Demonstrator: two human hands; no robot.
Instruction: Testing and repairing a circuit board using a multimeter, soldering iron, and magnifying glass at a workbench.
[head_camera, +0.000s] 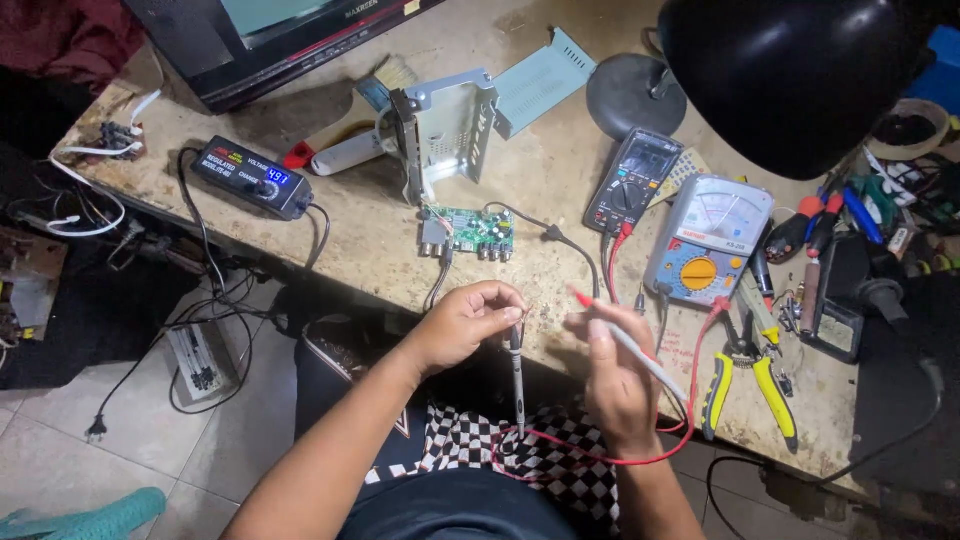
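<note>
Left hand (462, 322) pinching black probe (517, 380), right hand (618, 385) gripping red-tipped white probe (625, 340), both over near tabletop (380, 245) edge; green circuit board (468, 232) just beyond, bare patch between.

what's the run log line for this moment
left hand: holds black probe | right hand: holds red probe | circuit board: untouched

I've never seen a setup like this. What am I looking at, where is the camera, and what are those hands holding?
The one picture comes from a camera on a person's head, looking down at a workbench. The left hand holds a black probe, tip down. The right hand holds a white probe with a red tip. On the bench lie a small green circuit board, a dark meter, a dial meter, yellow pliers and a black lamp.
</note>
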